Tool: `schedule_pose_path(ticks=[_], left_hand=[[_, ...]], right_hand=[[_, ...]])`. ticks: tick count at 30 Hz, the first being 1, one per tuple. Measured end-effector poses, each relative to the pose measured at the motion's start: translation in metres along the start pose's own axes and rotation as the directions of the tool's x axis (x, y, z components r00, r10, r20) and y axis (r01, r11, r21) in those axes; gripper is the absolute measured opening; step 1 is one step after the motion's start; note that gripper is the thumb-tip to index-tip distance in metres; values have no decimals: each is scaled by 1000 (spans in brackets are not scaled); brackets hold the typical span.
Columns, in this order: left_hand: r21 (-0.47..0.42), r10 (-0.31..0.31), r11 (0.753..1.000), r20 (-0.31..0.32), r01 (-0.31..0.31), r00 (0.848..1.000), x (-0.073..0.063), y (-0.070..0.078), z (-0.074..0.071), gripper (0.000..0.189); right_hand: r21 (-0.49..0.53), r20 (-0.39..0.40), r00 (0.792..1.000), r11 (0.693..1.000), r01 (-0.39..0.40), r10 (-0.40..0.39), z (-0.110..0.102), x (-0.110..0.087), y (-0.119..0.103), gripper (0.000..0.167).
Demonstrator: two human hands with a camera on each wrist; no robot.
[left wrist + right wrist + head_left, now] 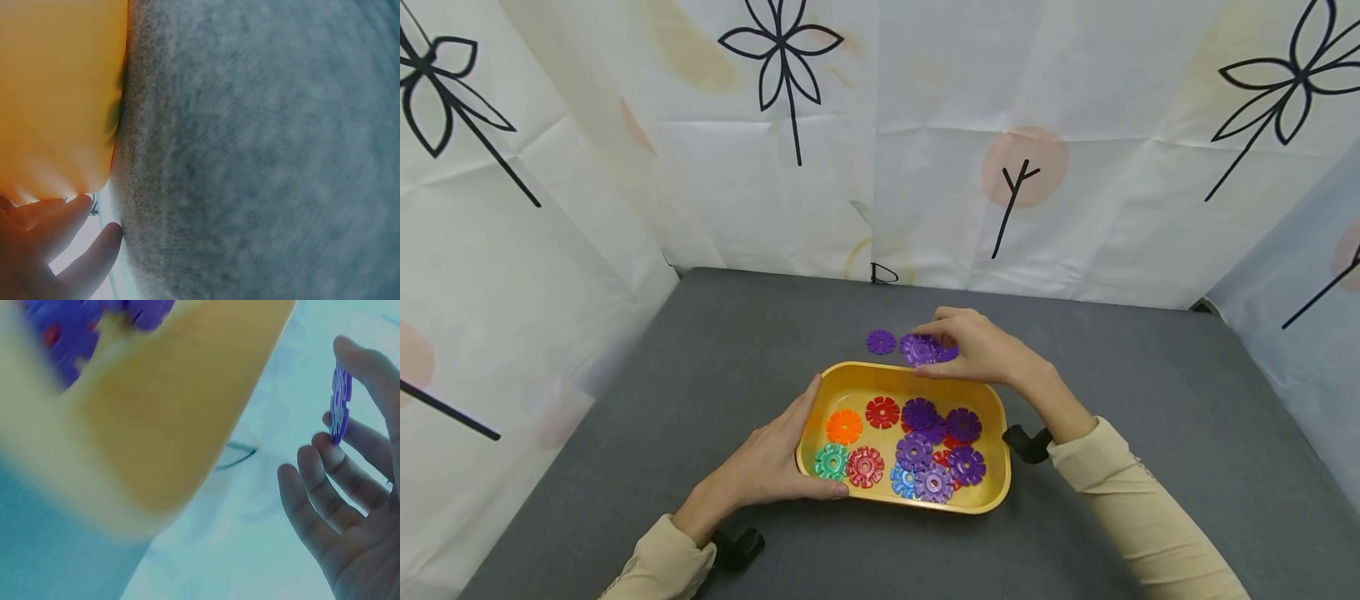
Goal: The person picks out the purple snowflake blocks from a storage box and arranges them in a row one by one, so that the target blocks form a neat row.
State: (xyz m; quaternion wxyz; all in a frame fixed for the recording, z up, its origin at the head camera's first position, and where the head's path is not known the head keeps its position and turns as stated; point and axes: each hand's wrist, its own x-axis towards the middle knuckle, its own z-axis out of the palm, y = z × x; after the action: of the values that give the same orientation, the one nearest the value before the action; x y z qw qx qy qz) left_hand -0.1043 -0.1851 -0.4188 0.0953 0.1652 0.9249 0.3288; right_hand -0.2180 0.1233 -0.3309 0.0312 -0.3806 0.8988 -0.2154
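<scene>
A yellow tray [827,375] holds notched, snowflake-like plastic discs: an orange disc [844,427], a green disc [831,461], several red ones, a blue disc [903,481] and a cluster of purple ones. My left hand [771,460] grips the tray's left end, thumb along the near side and fingers by the far left corner. Above the far rim, my right hand [973,346] pinches a purple disc [340,403] between thumb and fingertips; the right wrist view shows it edge-on. Another purple disc [949,354] appears beside that hand, partly hidden.
Beyond the tray, a purple disc [881,342] lies on the grey tabletop [715,358]. A white curtain [925,183] with printed flowers hangs behind the table and at both sides. Each wrist wears a black strap with a small black device.
</scene>
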Motion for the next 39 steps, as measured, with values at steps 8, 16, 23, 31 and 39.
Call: schedule_pose_path(ticks=[8, 16, 23, 31, 39], left_hand=[[-2, -8, 1000, 0, 8, 1000, 0, 0, 1, 138], [-17, -25, 1000, 1, 25, 1000, -1, 1, 2, 139], [-16, -27, 1000, 5, 27, 1000, -1, 1, 3, 139], [-1, -19, 1000, 0, 19, 1000, 1, 0, 4, 138], [-2, -17, 1000, 0, 17, 1000, 1, 0, 1, 138]], right_hand=[[5, -84, 975, 978, -207, 206, 2, -11, 46, 56], [-27, -32, 938, 938, -346, 345, 17, -19, 78, 55], [-62, -8, 915, 913, -402, 403, 30, -24, 90, 52], [-91, 21, 895, 893, -441, 445, 33, -23, 89, 56], [-90, -28, 909, 905, -416, 415, 26, -24, 77, 50]])
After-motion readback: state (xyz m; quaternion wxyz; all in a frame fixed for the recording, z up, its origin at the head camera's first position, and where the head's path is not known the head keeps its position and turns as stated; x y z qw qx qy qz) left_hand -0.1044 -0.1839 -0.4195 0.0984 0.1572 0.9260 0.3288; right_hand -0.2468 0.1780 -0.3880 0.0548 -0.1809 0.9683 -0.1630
